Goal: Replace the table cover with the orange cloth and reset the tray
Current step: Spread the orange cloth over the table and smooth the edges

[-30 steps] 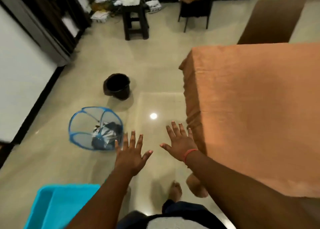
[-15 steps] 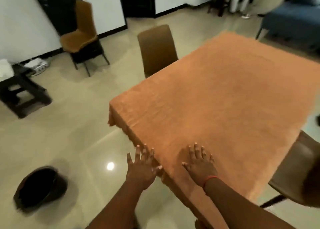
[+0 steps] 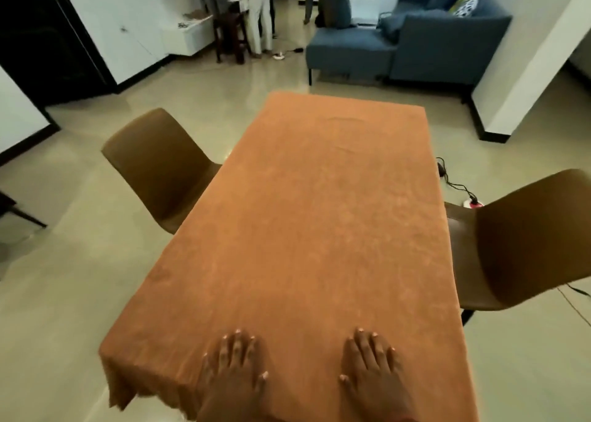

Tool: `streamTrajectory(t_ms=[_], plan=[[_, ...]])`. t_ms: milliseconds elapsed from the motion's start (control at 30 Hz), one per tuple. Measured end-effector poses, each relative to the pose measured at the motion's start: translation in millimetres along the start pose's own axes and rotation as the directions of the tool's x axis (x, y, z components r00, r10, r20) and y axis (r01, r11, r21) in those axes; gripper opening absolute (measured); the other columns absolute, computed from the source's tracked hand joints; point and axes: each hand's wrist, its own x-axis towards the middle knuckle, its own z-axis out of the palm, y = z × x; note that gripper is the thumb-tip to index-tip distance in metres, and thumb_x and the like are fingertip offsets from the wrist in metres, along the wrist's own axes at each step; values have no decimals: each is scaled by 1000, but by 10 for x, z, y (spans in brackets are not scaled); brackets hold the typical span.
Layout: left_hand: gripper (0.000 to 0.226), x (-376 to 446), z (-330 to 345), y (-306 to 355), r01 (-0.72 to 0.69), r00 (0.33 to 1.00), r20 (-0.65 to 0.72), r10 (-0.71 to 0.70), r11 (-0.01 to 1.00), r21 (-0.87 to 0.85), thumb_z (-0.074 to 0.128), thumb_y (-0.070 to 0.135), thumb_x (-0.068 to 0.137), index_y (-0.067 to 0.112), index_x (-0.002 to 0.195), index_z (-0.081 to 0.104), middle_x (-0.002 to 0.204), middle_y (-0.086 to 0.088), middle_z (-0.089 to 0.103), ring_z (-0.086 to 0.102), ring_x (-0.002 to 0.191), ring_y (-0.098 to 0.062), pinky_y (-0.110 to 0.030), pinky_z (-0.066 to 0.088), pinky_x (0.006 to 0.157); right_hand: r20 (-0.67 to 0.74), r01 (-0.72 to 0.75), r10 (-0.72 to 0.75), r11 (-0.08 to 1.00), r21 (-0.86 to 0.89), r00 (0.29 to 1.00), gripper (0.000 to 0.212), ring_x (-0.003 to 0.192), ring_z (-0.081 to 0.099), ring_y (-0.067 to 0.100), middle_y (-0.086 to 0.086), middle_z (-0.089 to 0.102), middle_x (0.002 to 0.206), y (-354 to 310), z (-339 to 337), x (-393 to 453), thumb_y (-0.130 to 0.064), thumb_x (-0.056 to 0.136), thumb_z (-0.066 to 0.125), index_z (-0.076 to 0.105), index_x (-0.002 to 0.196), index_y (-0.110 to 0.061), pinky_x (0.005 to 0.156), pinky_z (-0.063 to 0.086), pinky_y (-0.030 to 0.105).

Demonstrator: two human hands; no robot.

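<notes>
Orange cloth (image 3: 319, 229), plain-woven and rectangular, covers the whole tabletop; its long axis runs straight away from the person toward the blue fabric sofa (image 3: 415, 37). Near edge and left near corner hang over the side in a ragged fringe. No writing, brand or label readable anywhere. Left hand (image 3: 235, 370) lies flat on the cloth by the near edge, fingers straight and slightly spread, holding nothing. Right hand (image 3: 372, 370) lies flat likewise, just to its right, the two apart. Brown moulded chair (image 3: 156, 165) stands at the tabletop's left side, a second brown moulded chair (image 3: 524, 239) at its right. Tray not visible.
</notes>
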Motion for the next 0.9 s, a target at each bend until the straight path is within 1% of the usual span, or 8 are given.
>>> streamTrajectory(t_ms=[33, 100, 367, 433, 567, 767, 833, 900], plan=[[73, 112, 37, -42, 10, 999, 38, -10, 1000, -12, 43, 63, 68, 32, 131, 63, 146, -9, 50, 54, 127, -38, -65, 34, 98, -5, -23, 23, 1000, 21, 1000, 77, 126, 45, 31, 6, 57, 140, -12, 52, 124, -64, 67, 47, 59, 129, -20, 106, 15, 51], [76, 309, 149, -183, 18, 1000, 20, -17, 1000, -6, 44, 64, 62, 23, 120, 72, 129, -11, 65, 64, 113, -39, -64, 36, 90, 13, -38, 37, 998, 46, 999, 75, 128, 40, 31, 6, 59, 139, -113, 36, 252, -64, 69, 47, 65, 127, -19, 107, 6, 49], [79, 778, -184, -576, -99, 995, 27, 97, 992, 83, 44, 72, 57, 27, 113, 75, 123, -8, 69, 68, 106, -36, -63, 52, 73, 13, -141, 141, 989, 46, 990, 74, 129, 38, 35, 9, 60, 138, -481, 19, 526, -63, 72, 43, 68, 125, -18, 107, 13, 55], [80, 903, -277, -720, -163, 987, 20, 162, 979, 126, 47, 76, 59, 27, 118, 71, 128, -8, 66, 66, 111, -34, -60, 52, 76, 31, -217, 215, 975, 53, 976, 73, 139, 34, 35, 6, 46, 151, -619, -55, 526, -62, 80, 40, 57, 138, -22, 109, 18, 55], [86, 1073, -314, -991, -309, 951, 75, 301, 941, 140, 52, 79, 62, 27, 130, 62, 140, -10, 57, 44, 129, -34, -62, 32, 92, 6, -357, 358, 929, 103, 934, 75, 153, -8, 28, -3, -9, 166, -862, -35, 444, -64, 92, 20, 2, 158, -32, 119, 0, 52], [90, 1091, -331, -1116, -389, 919, 122, 376, 914, 114, 52, 84, 54, 29, 124, 68, 140, -6, 57, 54, 126, -33, -76, 37, 80, 58, -468, 464, 875, 124, 884, 74, 152, -12, 27, -4, -16, 165, -1074, -35, 348, -66, 94, 21, -10, 155, -37, 120, 3, 54], [90, 1012, -514, -1073, -383, 918, 161, 362, 915, 128, 44, 84, 65, 39, 144, 45, 160, -3, 29, 36, 143, -32, -80, 26, 90, 81, -485, 478, 864, 137, 875, 74, 152, -14, 28, -4, -18, 165, -1112, 19, 292, -67, 94, 18, -13, 154, -38, 120, 3, 55], [93, 990, -490, -1058, -387, 918, 157, 363, 908, 161, 30, 83, 77, 41, 154, -2, 163, 2, -20, -10, 151, -28, -76, 5, 104, 99, -491, 481, 862, 129, 871, 78, 151, -16, 29, -2, -20, 164, -1143, 72, 216, -72, 86, 6, -16, 153, -39, 119, 2, 56]])
